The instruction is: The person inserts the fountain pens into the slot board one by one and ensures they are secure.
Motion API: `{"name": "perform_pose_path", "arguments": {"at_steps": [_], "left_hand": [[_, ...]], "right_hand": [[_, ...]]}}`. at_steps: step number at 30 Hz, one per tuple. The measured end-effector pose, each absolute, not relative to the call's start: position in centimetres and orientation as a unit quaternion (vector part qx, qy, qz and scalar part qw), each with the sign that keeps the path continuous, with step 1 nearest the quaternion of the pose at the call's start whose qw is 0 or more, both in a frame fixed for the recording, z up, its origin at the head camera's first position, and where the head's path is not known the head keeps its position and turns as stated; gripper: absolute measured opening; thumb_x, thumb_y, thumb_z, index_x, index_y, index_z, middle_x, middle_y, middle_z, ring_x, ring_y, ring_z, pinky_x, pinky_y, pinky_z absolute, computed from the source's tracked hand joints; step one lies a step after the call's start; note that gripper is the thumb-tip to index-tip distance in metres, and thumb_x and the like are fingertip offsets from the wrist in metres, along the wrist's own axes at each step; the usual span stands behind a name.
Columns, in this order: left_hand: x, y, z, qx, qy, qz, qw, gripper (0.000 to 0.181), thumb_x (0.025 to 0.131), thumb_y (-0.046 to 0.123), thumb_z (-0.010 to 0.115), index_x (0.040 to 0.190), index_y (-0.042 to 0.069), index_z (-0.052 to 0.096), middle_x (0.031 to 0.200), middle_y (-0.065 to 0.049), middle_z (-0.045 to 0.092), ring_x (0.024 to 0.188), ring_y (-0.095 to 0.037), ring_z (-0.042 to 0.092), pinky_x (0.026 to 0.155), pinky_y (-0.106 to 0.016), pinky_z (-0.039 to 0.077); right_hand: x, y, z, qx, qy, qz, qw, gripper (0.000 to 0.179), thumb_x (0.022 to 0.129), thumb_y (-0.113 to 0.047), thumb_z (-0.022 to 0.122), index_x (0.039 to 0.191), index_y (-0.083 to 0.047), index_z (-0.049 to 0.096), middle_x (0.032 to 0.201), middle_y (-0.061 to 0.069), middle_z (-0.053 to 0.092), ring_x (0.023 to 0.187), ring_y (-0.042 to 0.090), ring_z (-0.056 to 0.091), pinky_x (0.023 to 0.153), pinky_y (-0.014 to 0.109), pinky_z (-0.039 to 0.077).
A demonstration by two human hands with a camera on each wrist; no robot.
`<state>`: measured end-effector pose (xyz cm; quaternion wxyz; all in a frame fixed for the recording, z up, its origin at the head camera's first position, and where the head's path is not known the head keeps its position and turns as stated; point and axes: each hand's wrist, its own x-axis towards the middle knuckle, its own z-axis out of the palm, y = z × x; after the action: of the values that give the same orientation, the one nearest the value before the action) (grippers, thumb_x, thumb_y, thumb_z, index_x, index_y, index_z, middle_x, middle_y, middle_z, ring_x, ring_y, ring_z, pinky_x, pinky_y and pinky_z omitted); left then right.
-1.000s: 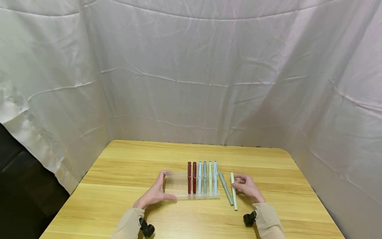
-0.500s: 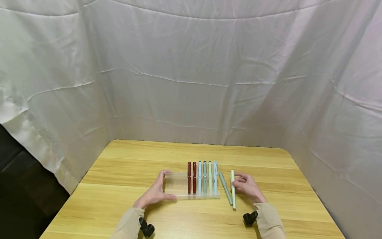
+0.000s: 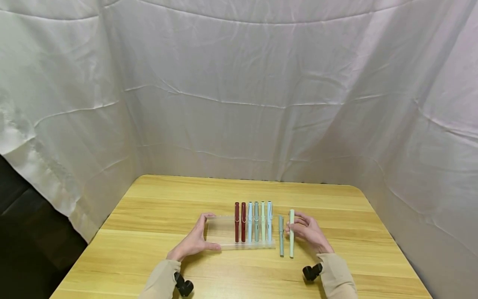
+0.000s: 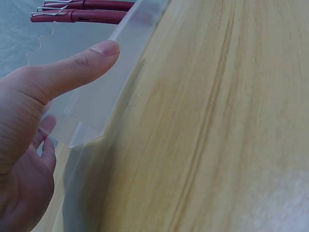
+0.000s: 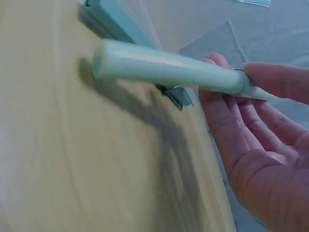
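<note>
My left hand [image 3: 194, 241] grips the left end of a clear acrylic pen stand [image 3: 220, 232]. Its thumb lies on the front strip [image 4: 104, 96] in the left wrist view, with other fingers at the back. Two dark red pens [image 3: 240, 224], light blue pens [image 3: 269, 224], a grey-green pen [image 3: 256, 224] and a pale green pen [image 3: 263, 224] lie side by side in the stand. My right hand [image 3: 311, 236] pinches another pale green pen [image 5: 145, 65] between thumb and fingers, above the table. Just left of that pen, another grey-green pen [image 3: 281, 238] lies on the wood.
The wooden table [image 3: 239, 278] has its far edge along a hanging grey-white cloth [image 3: 224, 104]. Cloth also hangs at both sides. Black wrist cameras [image 3: 184, 286] are strapped at both sleeves. A dark area [image 3: 26, 232] lies beyond the table's left side.
My right hand has shifted the pale green pen slightly left and away from me, and it stands straighter. The loose grey-green pen has turned from slanted to nearly upright in the head view.
</note>
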<state>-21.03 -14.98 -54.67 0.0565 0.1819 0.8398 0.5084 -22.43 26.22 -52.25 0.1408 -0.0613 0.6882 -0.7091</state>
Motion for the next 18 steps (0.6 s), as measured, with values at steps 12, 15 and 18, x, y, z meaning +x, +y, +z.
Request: {"name": "perform_pose_path", "arguments": {"at_steps": [12,15,18], "left_hand": [[-21.1,-15.0,-54.7,0.181,0.839,0.51,0.057,0.101,0.064,0.026,0.095,0.143,0.009,0.034,0.152,-0.018,0.037,0.147,-0.041,0.032,0.122,-0.069,0.02],[-21.1,-15.0,-54.7,0.181,0.839,0.51,0.056,0.101,0.065,0.026,0.095,0.143,0.009,0.034,0.152,-0.018,0.037,0.147,-0.041,0.032,0.123,-0.068,0.02],[-21.1,-15.0,-54.7,0.182,0.839,0.51,0.056,0.101,0.065,0.026,0.095,0.143,0.009,0.034,0.151,-0.017,0.037,0.147,-0.04,0.032,0.123,-0.068,0.02]], "right_hand": [[-22.4,25.5,-52.0,-0.041,0.676,-0.729,0.1,0.049,0.097,-0.006,0.063,0.137,0.011,0.04,0.1,0.007,0.066,0.086,0.016,0.069,0.084,0.036,0.064],[-22.4,25.2,-51.9,-0.036,0.68,-0.727,0.088,0.052,0.097,-0.005,0.064,0.137,0.014,0.038,0.103,0.01,0.069,0.089,0.018,0.071,0.088,0.039,0.064],[-22.3,24.9,-51.6,-0.037,0.691,-0.718,0.076,0.051,0.097,-0.005,0.064,0.137,0.014,0.039,0.108,0.014,0.072,0.093,0.02,0.072,0.091,0.041,0.063]]}}
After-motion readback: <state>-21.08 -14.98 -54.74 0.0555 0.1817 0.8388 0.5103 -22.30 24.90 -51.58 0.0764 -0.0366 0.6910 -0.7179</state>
